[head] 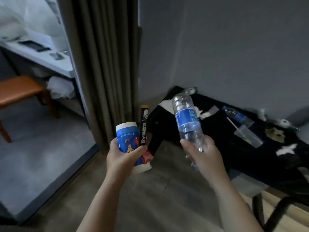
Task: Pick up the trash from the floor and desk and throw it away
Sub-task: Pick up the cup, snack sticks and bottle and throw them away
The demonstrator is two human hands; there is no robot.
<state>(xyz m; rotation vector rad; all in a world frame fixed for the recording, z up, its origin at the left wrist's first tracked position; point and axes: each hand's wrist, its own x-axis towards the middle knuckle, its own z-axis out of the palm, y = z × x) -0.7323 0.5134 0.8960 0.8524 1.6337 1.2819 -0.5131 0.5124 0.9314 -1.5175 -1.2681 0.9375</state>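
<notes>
Left hand (124, 156) grasps a blue-and-white paper cup (129, 141), with a black sachet stick (143, 126) and a red wrapper (147, 156) pinched against it. Right hand (203, 158) wraps a clear water bottle (187, 121), blue label, tilted base-up. Black desk (234, 156) at right carries another bottle (238, 117), a plastic cup (249, 136) with straw, and pale scraps, possibly tissue.

The room is dim, with a cold grey-blue cast. The strongest light sits at the upper left, where the white counter (50, 57) and the pale shapes above it are washed out and smeared. The grey wall (234, 47) is evenly lit, without hard shadows. The black table (250, 156) swallows detail. The clear bottle (187, 121) and the blue tub (127, 138) look sharpest. Straight lines bow toward the frame's edges.
</notes>
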